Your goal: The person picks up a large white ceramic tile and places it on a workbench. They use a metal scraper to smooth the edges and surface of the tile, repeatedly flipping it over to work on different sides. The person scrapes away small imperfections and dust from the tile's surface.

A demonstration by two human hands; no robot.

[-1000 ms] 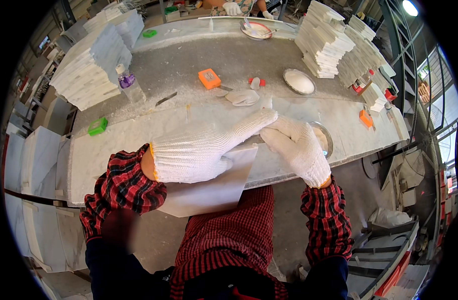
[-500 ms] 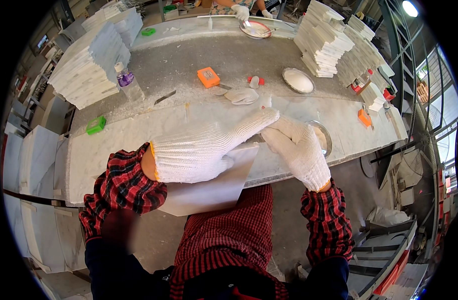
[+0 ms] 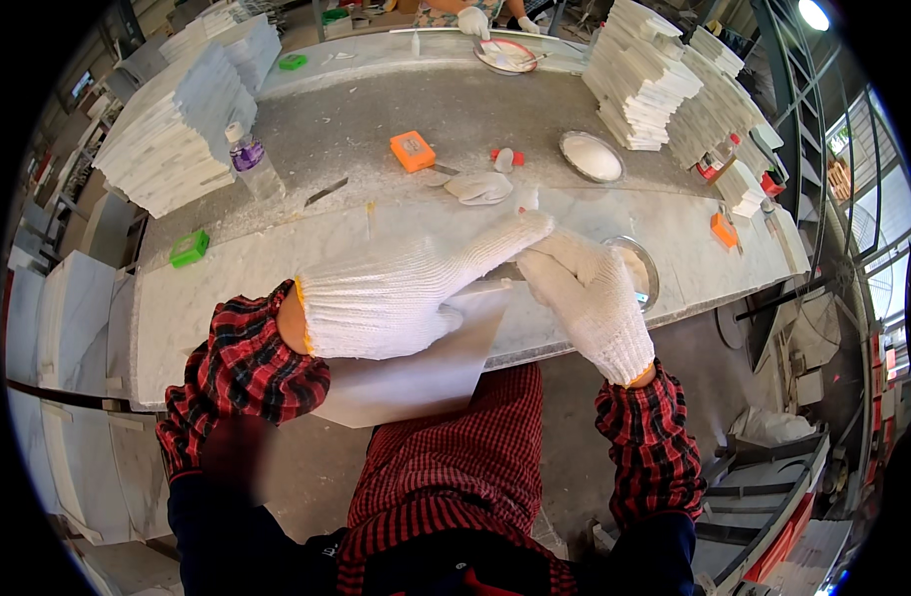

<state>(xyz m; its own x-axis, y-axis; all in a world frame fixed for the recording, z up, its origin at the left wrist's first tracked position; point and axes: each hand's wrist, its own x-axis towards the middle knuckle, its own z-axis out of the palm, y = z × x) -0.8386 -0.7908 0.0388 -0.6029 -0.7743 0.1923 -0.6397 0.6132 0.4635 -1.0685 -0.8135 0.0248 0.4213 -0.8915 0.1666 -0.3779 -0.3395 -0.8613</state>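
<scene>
My left hand (image 3: 376,298), in a white knit glove with a yellow cuff edge, reaches rightward over the marble work surface (image 3: 277,243). Its fingers are drawn together and meet my gloved right hand (image 3: 593,293), whose fingers are bent and pressed together. Whatever is between the fingertips is hidden by the gloves. Beneath my left hand, a pale smooth slab (image 3: 416,372) juts past the table's near edge. A round metal bowl (image 3: 650,270) stands just beside my right hand, partly covered by it. Beyond my fingers lies a loose pale glove (image 3: 478,189).
Stacked marble tiles rise at left (image 3: 167,129) and right (image 3: 639,84). A bowl of white powder (image 3: 592,157), an orange tape measure (image 3: 413,151), a green one (image 3: 189,248), a blade (image 3: 326,192) and a plastic bottle (image 3: 252,164) lie around. A co-worker's gloved hand (image 3: 473,22) is opposite.
My hands keep nearly the same pose, with only a slight shift. Across the table, the co-worker's gloved hand has moved slightly away from the red-rimmed bowl.
</scene>
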